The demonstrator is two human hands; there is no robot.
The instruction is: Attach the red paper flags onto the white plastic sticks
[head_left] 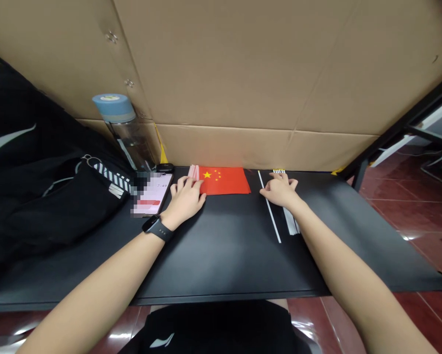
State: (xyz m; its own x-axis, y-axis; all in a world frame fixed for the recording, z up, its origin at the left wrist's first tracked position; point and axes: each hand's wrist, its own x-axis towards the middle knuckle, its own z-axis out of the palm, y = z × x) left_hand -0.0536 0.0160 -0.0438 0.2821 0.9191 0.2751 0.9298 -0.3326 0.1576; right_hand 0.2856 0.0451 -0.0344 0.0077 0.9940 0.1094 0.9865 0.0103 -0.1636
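Note:
A stack of small red paper flags with yellow stars (pixel 226 181) lies on the black table, with pale strips along its left edge. My left hand (pixel 186 197), a dark watch on its wrist, rests on that left edge with its fingers spread. To the right, my right hand (pixel 280 189) lies palm down over a bundle of thin white sticks (pixel 291 223) and covers their middle. Its fingers are apart. A single white stick (pixel 273 221) lies left of the bundle, and my right thumb reaches it; whether the thumb presses on it I cannot tell.
A phone (pixel 153 194) lies left of my left hand. Behind it stand a clear bottle with a blue lid (pixel 127 130) and a small black object (pixel 165 167). A black bag (pixel 58 182) fills the left side. A cardboard wall (pixel 239 78) rises along the table's back.

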